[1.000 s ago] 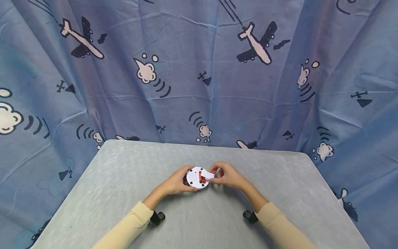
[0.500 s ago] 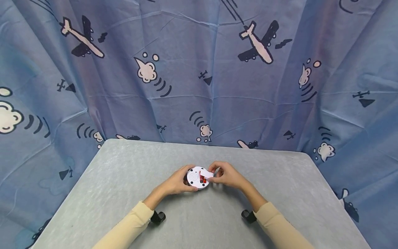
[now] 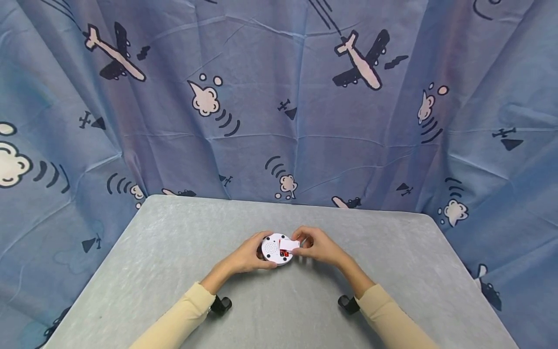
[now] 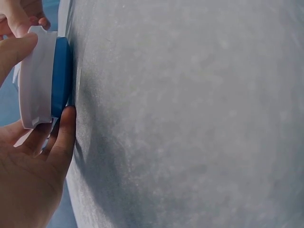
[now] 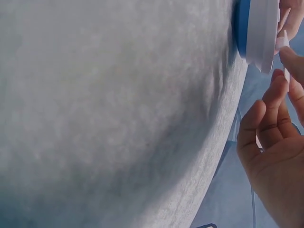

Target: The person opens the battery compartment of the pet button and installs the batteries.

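Note:
In the head view a round white device (image 3: 270,247) with speaker holes and small dark feet faces up. My left hand (image 3: 248,253) grips its rim from the left, thumb on the near side and fingers on the far side. Red batteries (image 3: 285,253) show in its open battery compartment. Between thumb and fingers my right hand (image 3: 320,245) pinches a white battery cover (image 3: 286,245), which overlaps the compartment's far part. The right wrist view has this thin cover (image 5: 287,78) edge-on, just off the device's white face. Seen from the left wrist, the device's blue underside (image 4: 61,76) is close over the table.
A grey table (image 3: 183,232) lies under both hands. Behind it hangs a blue curtain (image 3: 244,160) printed with planes and clouds. Black wrist cameras (image 3: 221,305) sit beside both pale yellow sleeves.
The battery cover has turned from a slant to lie straighter over the compartment, moving slightly left with my right fingers. My left hand and the device stay almost in place.

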Demonstrator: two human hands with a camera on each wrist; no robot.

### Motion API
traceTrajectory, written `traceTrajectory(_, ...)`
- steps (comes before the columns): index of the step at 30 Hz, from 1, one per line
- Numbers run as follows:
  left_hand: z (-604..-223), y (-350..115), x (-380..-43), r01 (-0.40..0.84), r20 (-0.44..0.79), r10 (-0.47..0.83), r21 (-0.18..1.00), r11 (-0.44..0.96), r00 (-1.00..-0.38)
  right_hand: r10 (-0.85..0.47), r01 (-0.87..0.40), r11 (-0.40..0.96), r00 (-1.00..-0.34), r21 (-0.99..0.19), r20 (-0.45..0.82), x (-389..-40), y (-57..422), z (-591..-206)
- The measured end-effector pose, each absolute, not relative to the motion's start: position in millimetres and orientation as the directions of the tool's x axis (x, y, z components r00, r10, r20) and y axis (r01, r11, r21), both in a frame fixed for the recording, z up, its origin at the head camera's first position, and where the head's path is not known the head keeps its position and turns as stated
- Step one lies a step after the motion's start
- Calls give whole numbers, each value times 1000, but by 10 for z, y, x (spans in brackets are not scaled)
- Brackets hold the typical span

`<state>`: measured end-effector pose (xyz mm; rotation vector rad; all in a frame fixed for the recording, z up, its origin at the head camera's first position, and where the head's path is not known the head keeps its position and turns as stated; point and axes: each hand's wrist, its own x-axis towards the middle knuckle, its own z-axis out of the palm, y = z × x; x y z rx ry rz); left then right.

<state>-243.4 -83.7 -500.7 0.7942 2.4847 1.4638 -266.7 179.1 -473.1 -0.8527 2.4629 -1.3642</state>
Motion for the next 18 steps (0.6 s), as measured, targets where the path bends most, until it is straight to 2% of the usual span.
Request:
traceTrajectory(6,-5009,-841,-2446,354,123,509,850,389,-852,-549,-376,357,-825,-855,133,-2671,1768,-4742)
traceTrajectory(10,-5021,-841,-2446,344,120,509,861,374,-853,-518,-352,336,-844,-874,140,-2549,1699,-4570)
traceTrajectory(13,-5018,-842,-2442,341,118,506,862,375,-854,-503,-359,315,-848,-879,167,-2453,1655,-4450)
traceTrajectory(18,-5011,-847,-2441,356,124,503,845,398,-856,-484,-399,305,-847,-865,220,-2438,1677,-4468)
